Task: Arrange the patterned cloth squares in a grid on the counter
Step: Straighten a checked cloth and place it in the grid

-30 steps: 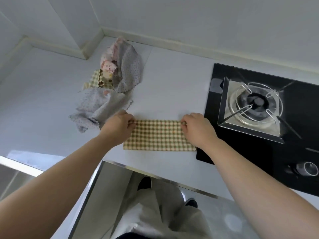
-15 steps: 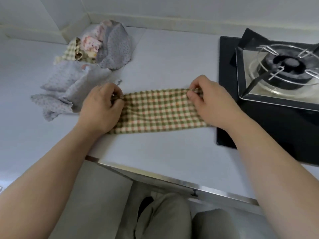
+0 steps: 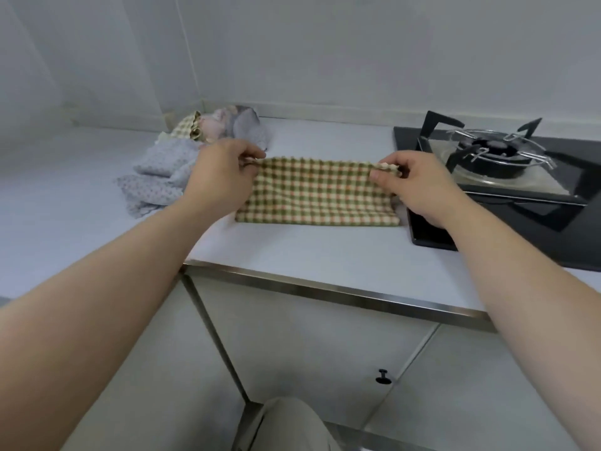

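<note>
Checked cloth [image 3: 318, 193] has top corners pinched by left hand [image 3: 221, 177] and right hand [image 3: 422, 190] fingers [image 3: 379, 175].

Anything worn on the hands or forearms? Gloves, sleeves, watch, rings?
Nothing. The left hand and right hand are bare: no gloves, no rings showing. The left forearm and right forearm are uncovered to the frame edge: no sleeve, watch or band in view.

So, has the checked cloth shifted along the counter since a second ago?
No: the checked cloth still lies with its near right corner just beside the hob; left hand and right hand pinch its far corners.
</note>
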A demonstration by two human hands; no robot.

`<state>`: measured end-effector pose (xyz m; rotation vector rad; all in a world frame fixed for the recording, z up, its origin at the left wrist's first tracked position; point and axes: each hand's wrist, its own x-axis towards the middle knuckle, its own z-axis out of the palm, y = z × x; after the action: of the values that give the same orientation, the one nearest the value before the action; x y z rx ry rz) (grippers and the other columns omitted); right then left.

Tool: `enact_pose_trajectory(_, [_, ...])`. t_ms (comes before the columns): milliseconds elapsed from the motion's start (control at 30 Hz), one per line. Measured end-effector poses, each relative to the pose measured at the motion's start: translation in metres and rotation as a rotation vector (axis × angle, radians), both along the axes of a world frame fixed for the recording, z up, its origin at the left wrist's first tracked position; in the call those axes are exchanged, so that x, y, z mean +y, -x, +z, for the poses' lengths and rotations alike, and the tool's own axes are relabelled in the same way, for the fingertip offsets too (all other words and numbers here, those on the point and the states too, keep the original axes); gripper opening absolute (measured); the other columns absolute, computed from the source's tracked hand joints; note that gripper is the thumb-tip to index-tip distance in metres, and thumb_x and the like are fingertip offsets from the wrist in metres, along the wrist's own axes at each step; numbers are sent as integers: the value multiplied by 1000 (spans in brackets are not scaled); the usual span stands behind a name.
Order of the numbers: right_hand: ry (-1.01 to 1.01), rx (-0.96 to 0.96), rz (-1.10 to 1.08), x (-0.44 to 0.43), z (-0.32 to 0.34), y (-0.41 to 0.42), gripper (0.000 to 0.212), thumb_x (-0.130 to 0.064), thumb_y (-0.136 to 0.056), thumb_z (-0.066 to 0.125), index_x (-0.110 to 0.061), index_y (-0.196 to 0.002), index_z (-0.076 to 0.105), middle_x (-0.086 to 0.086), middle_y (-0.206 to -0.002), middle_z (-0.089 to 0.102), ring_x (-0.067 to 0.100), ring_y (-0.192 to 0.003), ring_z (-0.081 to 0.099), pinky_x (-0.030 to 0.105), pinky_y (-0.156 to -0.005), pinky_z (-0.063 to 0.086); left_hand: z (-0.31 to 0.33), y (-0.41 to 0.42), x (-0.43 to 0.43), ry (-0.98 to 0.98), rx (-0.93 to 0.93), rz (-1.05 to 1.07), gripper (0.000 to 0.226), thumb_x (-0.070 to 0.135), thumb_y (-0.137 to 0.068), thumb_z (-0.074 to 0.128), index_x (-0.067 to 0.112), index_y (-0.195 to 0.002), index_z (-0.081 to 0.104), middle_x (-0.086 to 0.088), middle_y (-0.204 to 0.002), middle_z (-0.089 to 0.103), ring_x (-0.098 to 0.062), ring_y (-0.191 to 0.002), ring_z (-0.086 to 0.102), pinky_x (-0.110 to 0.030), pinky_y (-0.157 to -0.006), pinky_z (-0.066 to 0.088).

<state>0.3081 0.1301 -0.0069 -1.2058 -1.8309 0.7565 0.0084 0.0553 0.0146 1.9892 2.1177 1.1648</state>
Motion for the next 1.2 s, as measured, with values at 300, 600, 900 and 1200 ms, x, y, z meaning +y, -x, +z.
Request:
enact_pose_trajectory(300, [14,269,122,-7,11,-12,22,-38,-74,80,-17,-81,77,2,-84,75,10,-79,66,23,-79,50,27,8,-2,123,-346,-85,8,11,-94,69,19,-92,68,-1,-87,68,-13,-58,68,-25,-66,60])
enact_pose_trajectory(600, [-35,305,147,-8,19,-15,32,-37,-71,80,-9,-87,78,8,-87,75,13,-81,66,27,-82,50,35,10,-5,219,-452,-227,13,7,-92,71,10,-105,71,-12,-103,72,-24,-86,76,-37,-86,62])
enact_pose_trajectory(900, [8,334,178,-13,22,-15,30,-37,-69,82,-10,-80,77,1,-78,73,11,-77,64,26,-80,48,35,10,-5,240,-498,-214,6,18,-92,71,15,-94,76,-5,-97,76,-23,-78,76,-29,-75,63])
enact_pose_trajectory(1200, [231,447,294,-14,29,-22,31,-35,-62,83,-12,-83,78,3,-79,74,8,-50,53,17,-41,28,45,16,-12,427,-636,-333,18,13,-87,72,0,-98,73,-10,-90,70,-16,-75,66,-21,-51,57])
